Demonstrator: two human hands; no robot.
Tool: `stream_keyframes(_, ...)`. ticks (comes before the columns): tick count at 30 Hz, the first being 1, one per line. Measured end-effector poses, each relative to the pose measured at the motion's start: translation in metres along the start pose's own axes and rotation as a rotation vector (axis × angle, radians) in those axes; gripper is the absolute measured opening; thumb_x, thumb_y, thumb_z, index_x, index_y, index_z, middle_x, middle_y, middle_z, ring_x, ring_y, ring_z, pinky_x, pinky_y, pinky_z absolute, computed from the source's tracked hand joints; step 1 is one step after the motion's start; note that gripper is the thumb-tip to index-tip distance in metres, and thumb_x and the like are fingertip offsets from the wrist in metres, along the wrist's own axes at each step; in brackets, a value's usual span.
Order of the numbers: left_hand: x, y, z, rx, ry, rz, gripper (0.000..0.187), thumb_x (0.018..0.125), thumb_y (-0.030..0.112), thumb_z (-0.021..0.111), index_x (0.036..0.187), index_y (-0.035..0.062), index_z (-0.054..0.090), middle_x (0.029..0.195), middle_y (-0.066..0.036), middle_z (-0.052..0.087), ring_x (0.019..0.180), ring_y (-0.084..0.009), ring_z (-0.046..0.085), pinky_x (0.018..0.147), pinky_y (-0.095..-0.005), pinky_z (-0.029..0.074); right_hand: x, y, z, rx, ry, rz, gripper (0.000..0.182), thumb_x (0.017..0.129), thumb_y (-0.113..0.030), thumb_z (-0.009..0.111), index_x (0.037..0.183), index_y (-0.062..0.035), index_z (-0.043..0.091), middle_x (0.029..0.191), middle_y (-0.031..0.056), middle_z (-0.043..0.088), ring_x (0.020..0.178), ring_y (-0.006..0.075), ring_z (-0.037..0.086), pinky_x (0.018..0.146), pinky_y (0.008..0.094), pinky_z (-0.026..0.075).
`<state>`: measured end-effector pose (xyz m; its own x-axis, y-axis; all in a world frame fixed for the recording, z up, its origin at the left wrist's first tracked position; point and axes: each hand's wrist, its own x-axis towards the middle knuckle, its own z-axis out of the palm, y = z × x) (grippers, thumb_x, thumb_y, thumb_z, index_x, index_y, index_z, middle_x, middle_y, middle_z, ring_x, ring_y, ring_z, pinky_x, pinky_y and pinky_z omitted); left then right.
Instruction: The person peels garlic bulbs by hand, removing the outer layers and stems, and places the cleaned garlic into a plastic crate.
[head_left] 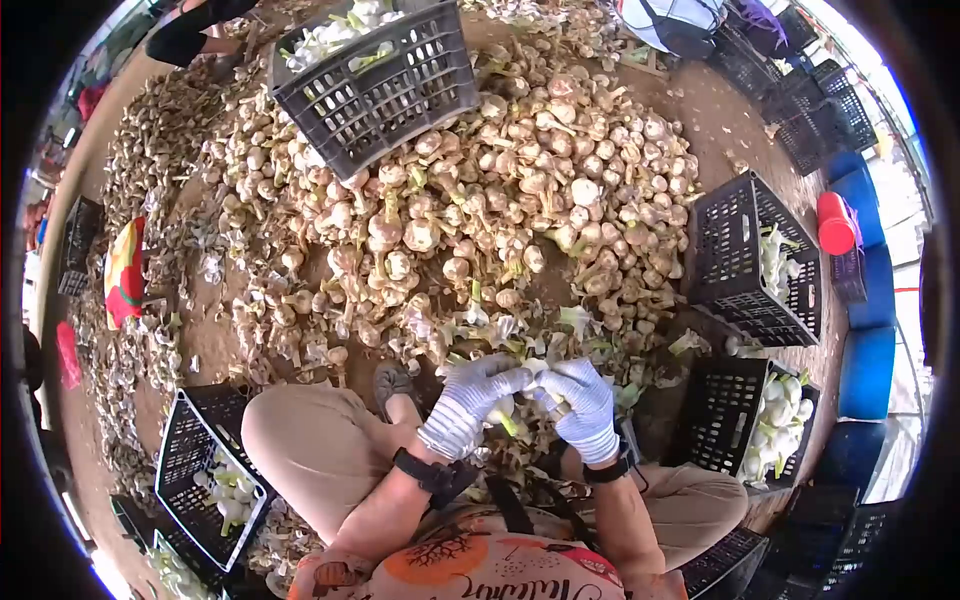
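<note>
My left hand [476, 395], in a striped grey-white glove, is closed with its fingertips pinched on a pale garlic bulb [535, 367]. My right hand [580, 402], gloved the same way, closes on that bulb from the other side. Fingers cover most of it. A greenish garlic stem [511, 421] shows just below, between the two hands. Right in front of them, loose peeled skins and leaves lie along the near edge of a large heap of unpeeled garlic bulbs [540, 160].
A black crate [385, 95] with white garlic sits tilted on the heap. More crates with garlic stand to the right [745, 250], [720, 415] and left [195, 470]. A red container [836, 224] and blue barrels [866, 370] are at far right. Another person's leg [185, 38] shows upper left.
</note>
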<state>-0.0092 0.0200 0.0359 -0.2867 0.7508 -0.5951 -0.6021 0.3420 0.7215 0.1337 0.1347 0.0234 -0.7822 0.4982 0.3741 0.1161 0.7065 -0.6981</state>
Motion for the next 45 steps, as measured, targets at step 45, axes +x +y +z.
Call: stream_keyframes(45, 0.018, -0.034, 0.026, 0.760, 0.168, 0.606, 0.014, 0.077, 0.014, 0.067, 0.082, 0.0010, 0.063, 0.072, -0.011, 0.063, 0.062, -0.0186, 0.061, 0.055, -0.0308, 0.046, -0.027, 0.017, 0.014, 1.244, 0.317, 1.134, 0.014, 0.085, -0.016, 0.059, 0.088, -0.0023, 0.057, 0.082, 0.0086, 0.062, 0.075, 0.0208, 0.061, 0.063, 0.0329, 0.053)
